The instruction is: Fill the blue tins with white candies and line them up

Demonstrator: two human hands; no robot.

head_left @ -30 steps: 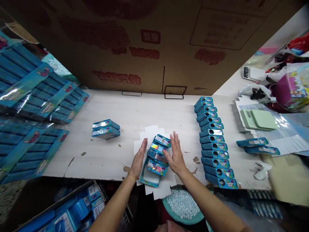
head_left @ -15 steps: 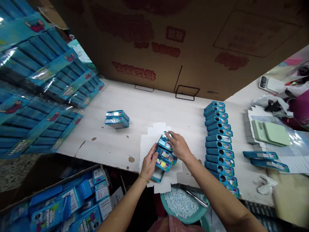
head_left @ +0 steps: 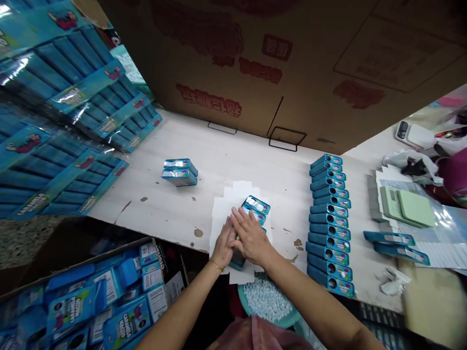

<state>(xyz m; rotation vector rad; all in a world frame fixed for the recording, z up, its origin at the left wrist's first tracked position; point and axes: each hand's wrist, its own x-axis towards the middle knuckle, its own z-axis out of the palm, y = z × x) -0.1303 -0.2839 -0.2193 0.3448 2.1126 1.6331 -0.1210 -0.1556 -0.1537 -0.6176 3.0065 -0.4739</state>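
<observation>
A short row of small blue candy boxes stands on a white cut-out card sheet in front of me. My left hand is against the left side of these boxes, its fingers partly covered by the other hand. My right hand lies flat across their tops, fingers stretched out and overlapping the left fingertips. Most of the nearer boxes are hidden beneath my hands. Two more blue boxes stand together to the left.
A long row of blue boxes with round holes stands at right, near a green scale. A big carton borders the back. Wrapped display packs are stacked left. Below are a carton of blue boxes and a bowl of white pellets.
My right hand has come down and left from the far end of the boxes to lie over their middle, beside my left hand. The metal tube in the bowl is out of sight.
</observation>
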